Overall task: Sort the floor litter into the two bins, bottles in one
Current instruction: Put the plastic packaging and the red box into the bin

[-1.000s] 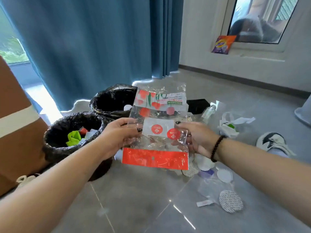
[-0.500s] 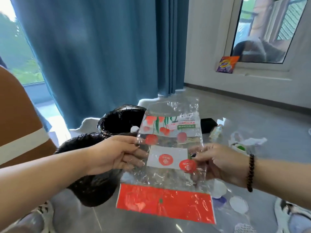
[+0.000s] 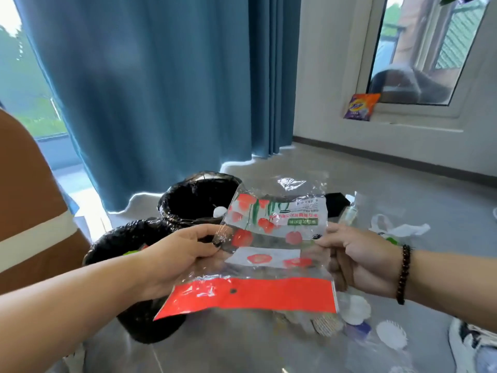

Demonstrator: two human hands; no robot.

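Both grips clamped: left hand [image 3: 185, 254], right hand [image 3: 357, 261] pinch cherry-print wrapper [image 3: 269, 254] edges (label text unreadable).

Bins [image 3: 188, 200] left; litter [image 3: 355, 313] right, on floor.

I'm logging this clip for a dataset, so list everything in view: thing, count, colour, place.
bag: 1, clear with red band and cherry print, held up between both hands
bins: 2, black-lined, on the floor left of centre, behind the bag
curtain: 1, blue, behind the bins
packet: 1, purple and orange, on the window sill
bottle: 1, clear, on the floor right of the bag
white litter: several pieces, on the floor lower right
shoe: 1, white and black, bottom right corner
bracelet: 1, dark beads, on the right wrist
left hand: pinching the bag's left edge
right hand: pinching the bag's right edge
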